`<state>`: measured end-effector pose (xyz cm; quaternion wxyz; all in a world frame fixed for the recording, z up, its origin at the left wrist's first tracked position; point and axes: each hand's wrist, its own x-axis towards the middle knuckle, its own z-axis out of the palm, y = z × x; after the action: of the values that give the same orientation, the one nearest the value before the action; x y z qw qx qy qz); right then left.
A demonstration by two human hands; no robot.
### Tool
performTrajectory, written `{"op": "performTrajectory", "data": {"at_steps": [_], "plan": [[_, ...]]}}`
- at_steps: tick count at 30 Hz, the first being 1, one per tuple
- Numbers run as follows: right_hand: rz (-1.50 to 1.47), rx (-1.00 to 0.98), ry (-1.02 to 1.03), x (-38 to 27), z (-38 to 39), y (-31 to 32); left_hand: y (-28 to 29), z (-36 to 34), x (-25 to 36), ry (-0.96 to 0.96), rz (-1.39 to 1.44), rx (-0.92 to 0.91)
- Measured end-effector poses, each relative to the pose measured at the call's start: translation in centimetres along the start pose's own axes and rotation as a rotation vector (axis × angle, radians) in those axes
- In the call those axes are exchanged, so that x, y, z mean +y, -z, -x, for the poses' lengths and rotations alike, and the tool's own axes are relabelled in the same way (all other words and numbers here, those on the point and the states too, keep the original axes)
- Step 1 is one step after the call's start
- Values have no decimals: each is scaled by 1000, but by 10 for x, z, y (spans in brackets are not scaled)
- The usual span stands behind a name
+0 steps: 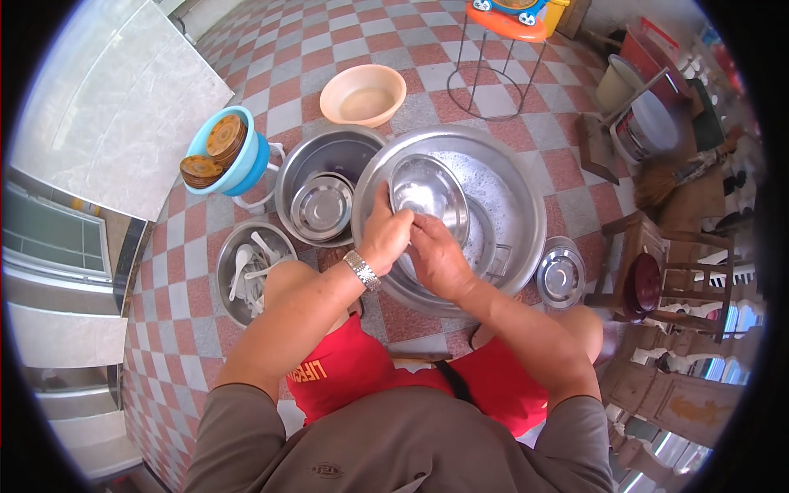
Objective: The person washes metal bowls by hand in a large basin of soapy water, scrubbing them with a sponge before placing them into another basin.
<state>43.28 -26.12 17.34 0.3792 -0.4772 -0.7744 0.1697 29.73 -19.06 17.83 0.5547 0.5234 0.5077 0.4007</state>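
A small steel bowl is tilted up over a large steel basin of soapy water. My left hand, with a metal watch on its wrist, grips the bowl's near rim. My right hand is closed against the bowl's lower edge, fingers curled; whether it holds a cloth is hidden. A steel pot with a handle lies in the water beside the bowl.
Left of the basin stands a second steel basin holding steel plates. A steel bowl of white spoons, a blue basket with brown dishes, a peach plastic bowl, a steel lid, a wire stool and wooden chairs surround me.
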Motion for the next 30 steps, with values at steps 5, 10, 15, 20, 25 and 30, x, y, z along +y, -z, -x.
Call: {"op": "performTrajectory", "data": {"at_steps": [5,10,15,20,25,30], "plan": [[299,-20,135,51,28,19,6,5,55,209,46,-165],[243,-60,208,40,7,10,14,5,38,91,105,-56],[-98,87,-189,-6,0,7,-25,9,8,-11,-235,133],[369,-263,-112,31,14,31,-20,-1,21,129,-254,-21],[318,-253,-55,30,0,35,3,4,33,-1,-238,30],[-209,-313,-340,-19,-11,47,9,-4,17,-306,-195,79]]}}
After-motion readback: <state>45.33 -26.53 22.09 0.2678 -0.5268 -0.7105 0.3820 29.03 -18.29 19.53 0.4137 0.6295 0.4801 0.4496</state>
